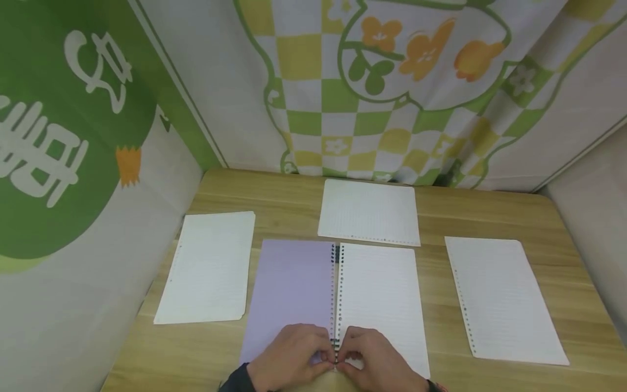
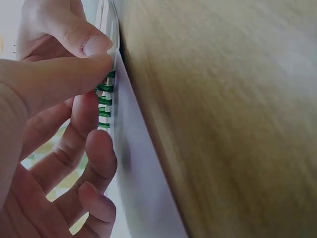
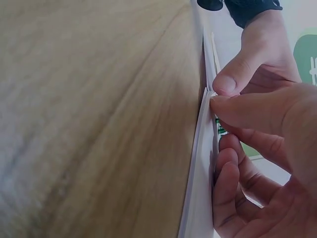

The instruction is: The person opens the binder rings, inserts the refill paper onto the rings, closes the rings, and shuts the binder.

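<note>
A loose-leaf notebook lies spread in the head view, its purple cover (image 1: 296,288) on the left and lined white sheets (image 1: 379,294) on the right. Dark ring binding (image 1: 337,254) runs between the two halves; its rings (image 2: 104,100) look green in the left wrist view. At the near end of this spine, my left hand (image 1: 296,351) pinches the binding with thumb and index finger. Opposite it, my right hand (image 1: 374,354) pinches the same spot, thumbtips nearly meeting. Fingertips hide the exact part of the ring they grip. The other fingers curl loosely above the pages.
Punched lined sheets lie around the notebook: a stack (image 1: 210,267) at left, one group (image 1: 369,209) behind, another (image 1: 504,299) at right. All rest on a wooden table (image 1: 284,204). A checked, patterned cloth (image 1: 343,125) hangs at the back edge, and a green-and-white cloth (image 1: 98,218) at left.
</note>
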Tool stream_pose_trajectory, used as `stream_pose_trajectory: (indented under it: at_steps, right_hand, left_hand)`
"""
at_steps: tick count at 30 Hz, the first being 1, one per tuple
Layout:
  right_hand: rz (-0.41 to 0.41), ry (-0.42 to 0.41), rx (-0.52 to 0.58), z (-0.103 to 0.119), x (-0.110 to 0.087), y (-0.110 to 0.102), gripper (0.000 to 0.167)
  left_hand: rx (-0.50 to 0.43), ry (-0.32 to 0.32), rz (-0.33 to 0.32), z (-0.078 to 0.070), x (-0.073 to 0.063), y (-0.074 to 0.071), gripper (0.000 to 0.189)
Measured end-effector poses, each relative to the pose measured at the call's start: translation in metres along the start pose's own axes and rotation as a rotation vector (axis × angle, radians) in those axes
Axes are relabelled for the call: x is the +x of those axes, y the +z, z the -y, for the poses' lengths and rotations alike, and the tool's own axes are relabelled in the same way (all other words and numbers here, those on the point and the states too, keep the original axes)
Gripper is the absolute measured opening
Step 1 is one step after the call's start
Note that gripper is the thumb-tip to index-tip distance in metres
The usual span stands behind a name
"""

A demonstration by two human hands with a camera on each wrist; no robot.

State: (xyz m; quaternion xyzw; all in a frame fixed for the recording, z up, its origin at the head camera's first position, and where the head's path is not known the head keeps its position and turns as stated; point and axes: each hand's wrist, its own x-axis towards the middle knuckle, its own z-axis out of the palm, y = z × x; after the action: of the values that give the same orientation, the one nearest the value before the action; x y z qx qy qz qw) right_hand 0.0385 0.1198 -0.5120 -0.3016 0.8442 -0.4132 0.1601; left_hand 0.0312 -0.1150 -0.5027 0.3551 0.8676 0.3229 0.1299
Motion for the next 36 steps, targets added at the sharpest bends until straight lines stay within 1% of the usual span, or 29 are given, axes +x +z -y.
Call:
stream_pose_trajectory:
  at_steps: [4, 8, 10, 13, 16, 22, 24, 30, 33, 36]
  right_hand:
    - [0.004, -0.003, 0.005, -0.0012, -0.0003, 0.0, 0.012]
    - [-0.009, -0.03, 0.002, -0.0023, 0.0004, -0.0011, 0.015]
    - [-0.005, -0.027, 0.003, -0.0024, 0.0008, -0.0021, 0.016]
    - [0.009, -0.005, 0.009, -0.0018, 0.0015, -0.0031, 0.014]
    - [0.018, 0.019, 0.005, -0.0012, 0.0018, -0.0036, 0.013]
    - [0.015, 0.023, -0.013, -0.0014, 0.0018, -0.0041, 0.008]
    - [0.012, 0.013, -0.02, -0.0017, 0.0018, -0.0043, 0.008]
    - [0.008, -0.006, -0.033, -0.0004, 0.0024, -0.0043, 0.016]
    - [0.008, 0.003, -0.039, 0.0014, 0.0033, -0.0053, 0.017]
    - [0.006, 0.008, -0.048, 0.0031, 0.0044, -0.0064, 0.014]
  left_hand:
    - [-0.04, -0.022, 0.022, 0.0009, 0.0006, 0.0002, 0.008]
    - [-0.057, -0.012, 0.019, 0.0022, 0.0013, -0.001, 0.012]
    - [-0.062, -0.007, 0.014, 0.0023, 0.0015, -0.0018, 0.014]
    - [-0.041, 0.001, 0.003, 0.0018, 0.0017, -0.0022, 0.015]
    - [-0.013, -0.005, -0.008, 0.0006, 0.0019, -0.0015, 0.012]
    - [0.035, 0.0, -0.011, -0.0009, 0.0019, -0.0004, 0.012]
    - [0.04, 0.004, -0.005, -0.001, 0.0014, -0.0008, 0.011]
    - [0.048, -0.011, 0.008, -0.0009, -0.0014, -0.0018, 0.01]
    - [0.047, -0.008, -0.004, -0.0012, -0.0015, -0.0026, 0.01]
    - [0.057, 0.003, -0.034, -0.0011, -0.0015, -0.0036, 0.011]
